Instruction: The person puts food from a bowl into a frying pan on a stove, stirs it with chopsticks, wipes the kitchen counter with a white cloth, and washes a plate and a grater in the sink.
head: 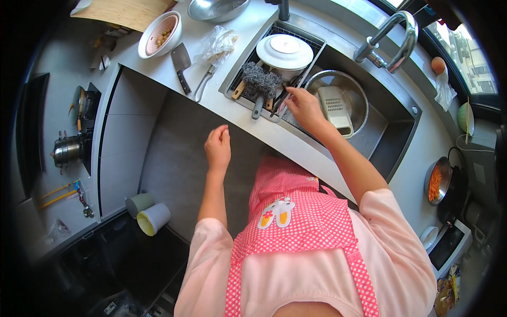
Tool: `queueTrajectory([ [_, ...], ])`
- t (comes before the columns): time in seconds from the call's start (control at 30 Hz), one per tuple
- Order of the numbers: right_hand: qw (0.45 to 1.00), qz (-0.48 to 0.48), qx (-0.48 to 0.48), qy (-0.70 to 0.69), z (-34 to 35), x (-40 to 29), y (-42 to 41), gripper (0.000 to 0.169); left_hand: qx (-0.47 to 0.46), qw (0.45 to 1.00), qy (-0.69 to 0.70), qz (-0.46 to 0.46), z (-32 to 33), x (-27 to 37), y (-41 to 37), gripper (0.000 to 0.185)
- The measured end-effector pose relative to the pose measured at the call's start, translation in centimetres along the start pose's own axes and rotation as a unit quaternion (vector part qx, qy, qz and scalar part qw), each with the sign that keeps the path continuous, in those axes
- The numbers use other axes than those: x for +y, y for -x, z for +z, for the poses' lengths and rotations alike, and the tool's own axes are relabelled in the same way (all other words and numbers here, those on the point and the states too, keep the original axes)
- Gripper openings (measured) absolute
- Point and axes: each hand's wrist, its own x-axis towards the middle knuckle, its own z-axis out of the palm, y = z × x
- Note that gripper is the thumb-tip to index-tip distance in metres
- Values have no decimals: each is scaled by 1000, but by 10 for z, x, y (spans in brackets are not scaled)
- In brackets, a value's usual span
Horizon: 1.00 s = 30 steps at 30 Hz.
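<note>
My right hand is at the right edge of the grey drying basket, its fingertips over the handles of utensils there; whether it grips one cannot be made out. White plates are stacked upside down in the basket, with steel-wool scrubbers in front of them. Beside my right hand, in the sink, a steel bowl holds a white plastic grater. My left hand hangs over the floor in front of the counter, its fingers curled and nothing visible in them.
A cleaver, a peeler-like tool with a grey handle and a crumpled plastic bag lie on the counter left of the sink. Farther left is a white bowl with a pink strainer. The chrome faucet arches behind the sink; shredded carrot fills a bowl at right.
</note>
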Motion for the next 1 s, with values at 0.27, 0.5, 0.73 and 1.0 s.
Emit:
queueTrajectory([
  [0.27,979,-8,-34,200,83,-6,-74,68,-72,996,24,38,36,-4,-116,17],
  [0.5,985,26,94,142,53,-10,-67,37,-170,983,9,75,52,-25,-169,14],
  [0.73,930,313,191,12,15,-23,0,37,-222,931,-159,244,91,-24,-194,19],
  [1.0,856,381,249,-245,77,-9,-63,49,-344,900,-225,145,108,-9,-215,28],
])
